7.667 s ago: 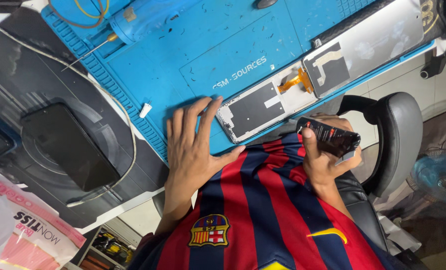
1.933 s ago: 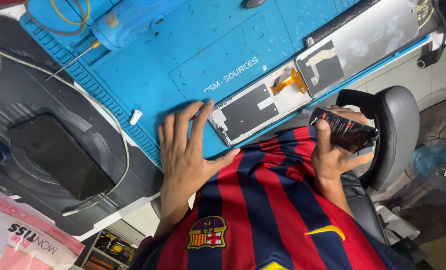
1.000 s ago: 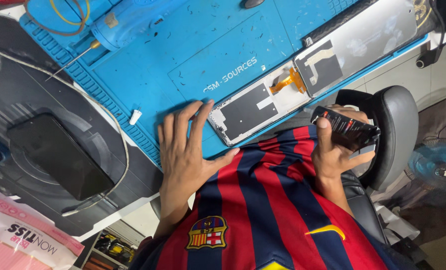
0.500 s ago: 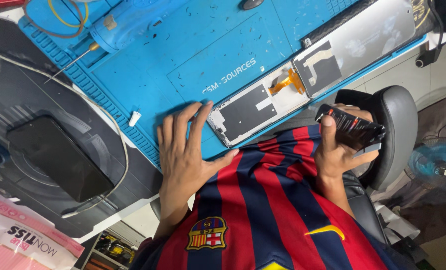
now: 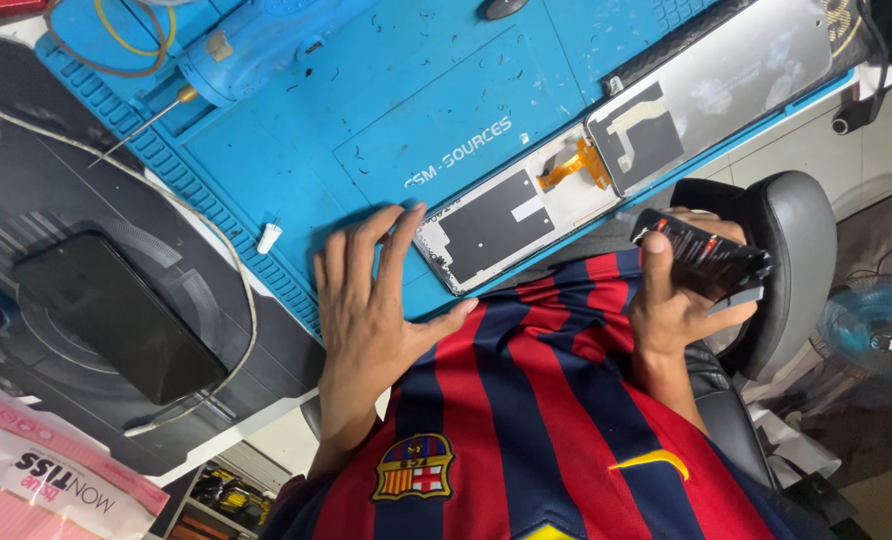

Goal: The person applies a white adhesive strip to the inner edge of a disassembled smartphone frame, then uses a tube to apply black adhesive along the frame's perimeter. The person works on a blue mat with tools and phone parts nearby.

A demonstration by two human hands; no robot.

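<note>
A blue work mat (image 5: 366, 110) covers the bench. The left hand (image 5: 371, 300) rests flat on its near edge, fingers spread. Just beside the fingertips lies an opened phone frame (image 5: 496, 220) with an orange flex cable (image 5: 578, 166); beyond it, a grey panel (image 5: 736, 75). A small white tip (image 5: 269, 238) lies near the hand's outer side.

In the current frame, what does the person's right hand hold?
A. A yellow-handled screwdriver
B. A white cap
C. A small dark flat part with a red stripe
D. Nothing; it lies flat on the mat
C: the right hand is closed around a small dark flat part with a red stripe, raised off the blue mat.
</note>
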